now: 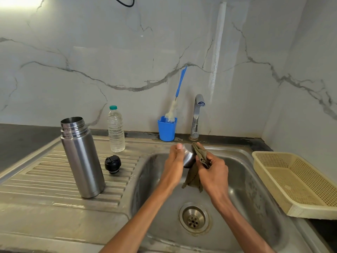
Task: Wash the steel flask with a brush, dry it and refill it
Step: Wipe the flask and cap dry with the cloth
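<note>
The steel flask [82, 157] stands upright and uncapped on the ribbed drainboard [45, 172] at the left. Its black stopper [112, 164] lies just to its right. Over the sink basin [242, 179], my left hand [175, 161] holds the flask's steel cup lid [188, 157]. My right hand [212, 170] presses an olive-brown cloth [199, 156] against that lid, and the cloth's tail hangs down between my wrists. A blue-handled bottle brush [176, 101] stands in a blue cup [166, 129] by the wall. A clear water bottle [116, 129] with a teal cap stands behind the stopper.
The tap [197, 115] rises behind the basin, with no water running. The drain [193, 218] sits at the basin's bottom. A beige perforated plastic basket [299, 183] rests on the counter to the right. A marble wall closes off the back and right.
</note>
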